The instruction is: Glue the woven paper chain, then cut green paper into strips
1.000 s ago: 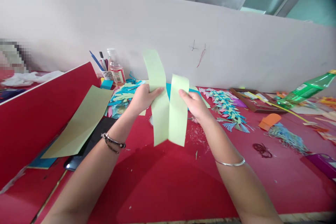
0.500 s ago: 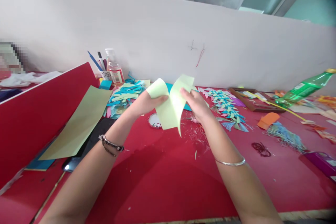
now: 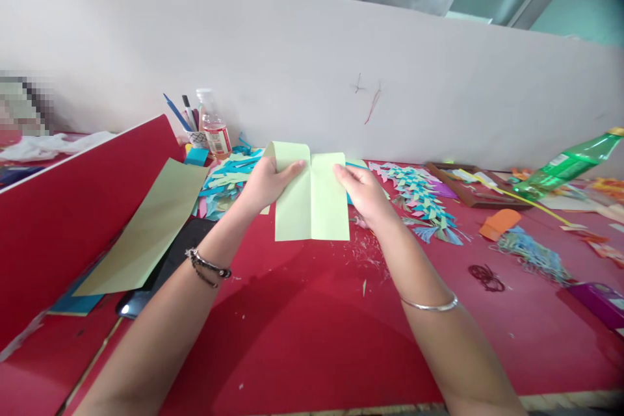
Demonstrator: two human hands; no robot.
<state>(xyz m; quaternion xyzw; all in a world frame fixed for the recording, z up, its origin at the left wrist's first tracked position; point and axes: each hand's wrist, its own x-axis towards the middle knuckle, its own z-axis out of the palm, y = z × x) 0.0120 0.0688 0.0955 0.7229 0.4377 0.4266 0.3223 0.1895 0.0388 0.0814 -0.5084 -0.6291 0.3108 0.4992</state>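
Note:
A light green sheet of paper (image 3: 312, 208) is held up over the red tabletop, with a vertical crease down its middle and a tear or cut at the top of that crease. My left hand (image 3: 270, 183) grips its left half, thumb on the front face and the other fingers hidden behind. On the right edge, my right hand (image 3: 361, 190) pinches the sheet between thumb and fingers. Behind the paper lie blue and green sheets (image 3: 358, 164), mostly covered.
Cut paper strips (image 3: 236, 175) lie at left, woven pieces (image 3: 414, 192) at right. A long green sheet (image 3: 146, 234) covers part of a black object (image 3: 195, 234). A bottle (image 3: 214, 130) stands by a pen cup (image 3: 196, 138); a green bottle (image 3: 568, 162) tilts at right.
The two halves of the sheet were curled and flared apart; now they hang flatter, side by side, facing me. Both hands still hold it in nearly the same place.

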